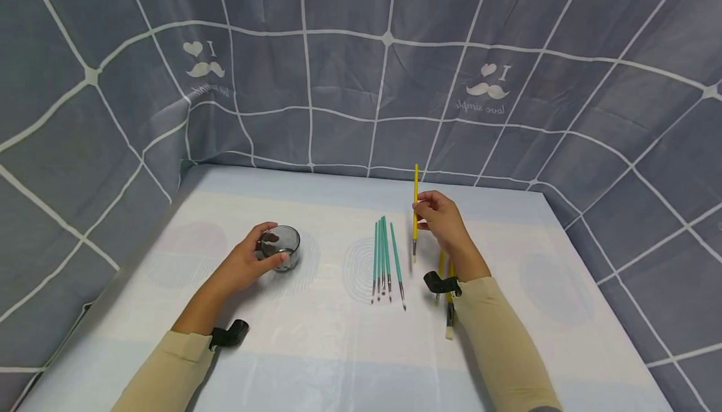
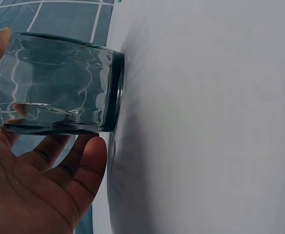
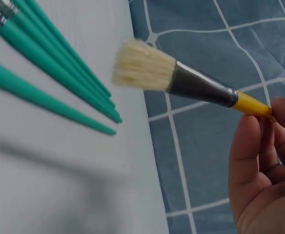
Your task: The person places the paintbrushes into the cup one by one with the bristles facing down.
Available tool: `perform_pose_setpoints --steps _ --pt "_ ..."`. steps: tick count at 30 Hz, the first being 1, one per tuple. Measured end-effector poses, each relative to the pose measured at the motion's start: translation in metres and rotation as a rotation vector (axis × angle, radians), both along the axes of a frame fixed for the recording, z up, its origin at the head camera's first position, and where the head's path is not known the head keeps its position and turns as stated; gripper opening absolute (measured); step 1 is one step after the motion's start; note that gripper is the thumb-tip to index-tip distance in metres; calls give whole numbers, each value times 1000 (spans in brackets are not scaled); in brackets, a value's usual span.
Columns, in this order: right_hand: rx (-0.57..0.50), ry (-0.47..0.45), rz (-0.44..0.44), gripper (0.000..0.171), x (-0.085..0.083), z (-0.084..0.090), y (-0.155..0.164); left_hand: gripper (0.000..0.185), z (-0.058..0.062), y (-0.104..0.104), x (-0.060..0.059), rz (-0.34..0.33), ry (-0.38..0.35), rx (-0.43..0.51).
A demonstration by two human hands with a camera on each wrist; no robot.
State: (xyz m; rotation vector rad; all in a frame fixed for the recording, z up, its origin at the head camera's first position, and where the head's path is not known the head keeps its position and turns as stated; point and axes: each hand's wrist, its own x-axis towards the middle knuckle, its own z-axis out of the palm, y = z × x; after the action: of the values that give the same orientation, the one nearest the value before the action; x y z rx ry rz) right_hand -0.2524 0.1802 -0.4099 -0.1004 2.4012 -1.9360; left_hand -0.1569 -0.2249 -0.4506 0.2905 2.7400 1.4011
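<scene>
My left hand (image 1: 252, 261) curls round a dark smoky glass tumbler (image 1: 280, 248) standing on the table; in the left wrist view the fingers (image 2: 79, 168) wrap the tumbler (image 2: 59, 83). My right hand (image 1: 442, 214) pinches a yellow-handled paintbrush (image 1: 415, 211) held nearly upright above the table, bristles down. The right wrist view shows its pale bristles and dark ferrule (image 3: 181, 80) past my fingers (image 3: 259, 161). Several teal-handled brushes (image 1: 385, 260) lie side by side between the hands, also in the right wrist view (image 3: 50, 73).
More yellow-handled brushes (image 1: 449, 302) lie partly under my right forearm. The table wears a pale cloth (image 1: 316, 349) with faint circle prints. A grey checked curtain (image 1: 361, 67) closes in the back and both sides.
</scene>
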Motion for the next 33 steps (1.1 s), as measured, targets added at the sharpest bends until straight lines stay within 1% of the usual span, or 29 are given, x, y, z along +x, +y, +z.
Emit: perform_pose_setpoints --steps 4,9,12,18,24,27,33 --pt "-28 -2 -13 28 -3 3 -15 74 0 0 0 2 4 6" --pt "-63 7 -6 23 -6 6 -33 74 -1 0 0 5 5 11" --pt "-88 12 11 23 -7 9 -45 74 -1 0 0 4 6 8" --pt "-138 19 61 28 -6 14 -69 75 -3 -1 -1 13 -1 6" --pt "-175 31 106 26 -7 19 -93 75 -4 0 -1 9 4 21" --pt "-190 28 113 26 -8 22 -105 75 -3 0 -2 5 5 22" --pt "-214 27 138 26 -7 25 -130 75 -2 0 0 17 -8 22"
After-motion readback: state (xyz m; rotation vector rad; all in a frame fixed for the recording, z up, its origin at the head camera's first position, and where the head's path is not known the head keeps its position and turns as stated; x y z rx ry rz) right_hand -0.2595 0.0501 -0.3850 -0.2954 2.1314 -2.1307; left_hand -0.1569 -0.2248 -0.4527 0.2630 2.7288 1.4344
